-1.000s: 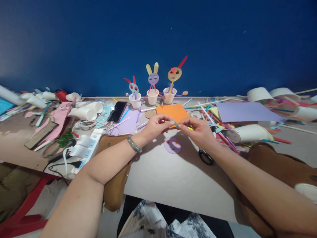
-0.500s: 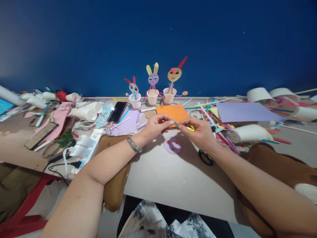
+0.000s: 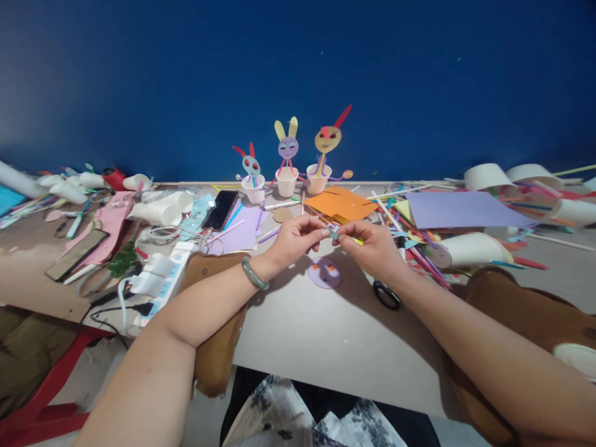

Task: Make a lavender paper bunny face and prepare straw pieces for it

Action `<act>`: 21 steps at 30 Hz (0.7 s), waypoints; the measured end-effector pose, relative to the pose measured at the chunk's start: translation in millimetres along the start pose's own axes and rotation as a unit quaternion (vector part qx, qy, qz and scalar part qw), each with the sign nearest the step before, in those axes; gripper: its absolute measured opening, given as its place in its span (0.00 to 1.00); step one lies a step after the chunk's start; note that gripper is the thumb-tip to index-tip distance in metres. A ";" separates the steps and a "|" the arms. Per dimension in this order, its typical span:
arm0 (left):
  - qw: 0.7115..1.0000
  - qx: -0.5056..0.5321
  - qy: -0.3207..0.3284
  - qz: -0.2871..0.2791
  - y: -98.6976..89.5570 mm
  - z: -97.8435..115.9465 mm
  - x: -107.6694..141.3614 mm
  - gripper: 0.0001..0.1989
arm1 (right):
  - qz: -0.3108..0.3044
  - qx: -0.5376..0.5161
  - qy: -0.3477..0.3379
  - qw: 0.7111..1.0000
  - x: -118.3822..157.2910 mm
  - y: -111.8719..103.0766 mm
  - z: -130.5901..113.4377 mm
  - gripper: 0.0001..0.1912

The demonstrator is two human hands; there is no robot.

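My left hand [image 3: 302, 237] and my right hand [image 3: 367, 247] are pinched close together over the table. Between their fingertips is a small pale blue-grey piece [image 3: 333, 234], probably paper, largely covered by the fingers. Just below lies a round purple paper face [image 3: 325, 273] with orange eyes and a small mouth. Beyond my fingers is a sheet of orange paper [image 3: 344, 203]. To the right, black scissor-like handle loops [image 3: 387, 295] lie partly under my right forearm.
Three paper-cup figures, a small one [image 3: 253, 189], a purple-headed one [image 3: 287, 183] and a yellow-headed one [image 3: 319, 180], stand by the blue wall. A power strip [image 3: 172, 273] and phone [image 3: 222, 211] lie left. Purple paper [image 3: 465, 210] and a cup stack [image 3: 470, 250] lie right.
The piece at my fingertips has turned, showing a paler, rounder side instead of a dark thin strip. The orange sheet has shifted to the right and back. Both hands barely moved.
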State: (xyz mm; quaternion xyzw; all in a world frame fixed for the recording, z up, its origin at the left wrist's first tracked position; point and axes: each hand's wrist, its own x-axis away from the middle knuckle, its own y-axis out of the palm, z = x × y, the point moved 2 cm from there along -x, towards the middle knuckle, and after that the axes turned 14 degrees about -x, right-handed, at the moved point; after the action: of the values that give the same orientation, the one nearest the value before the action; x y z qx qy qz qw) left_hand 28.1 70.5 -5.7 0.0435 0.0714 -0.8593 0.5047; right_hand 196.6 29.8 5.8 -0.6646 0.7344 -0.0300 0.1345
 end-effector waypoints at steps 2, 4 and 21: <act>1.000 0.002 0.002 0.007 -0.9 1.2 0.0 0.23 | -0.003 -0.004 0.005 1.000 0.0 0.1 0.0 0.03; 1.000 0.005 0.006 0.024 -4.0 2.0 -1.0 0.23 | -0.001 -0.005 0.007 1.000 -0.6 -1.1 1.9 0.04; 0.997 0.013 0.036 -0.068 -6.9 8.4 0.3 0.20 | -0.180 -0.312 0.216 0.908 -0.9 4.9 1.9 0.15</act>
State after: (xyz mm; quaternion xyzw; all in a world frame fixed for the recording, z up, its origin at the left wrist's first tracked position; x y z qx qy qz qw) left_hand 22.0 72.1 3.1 0.0765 0.0810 -0.8904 0.4414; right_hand 192.4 31.6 3.0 -0.7710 0.5851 0.0343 -0.2492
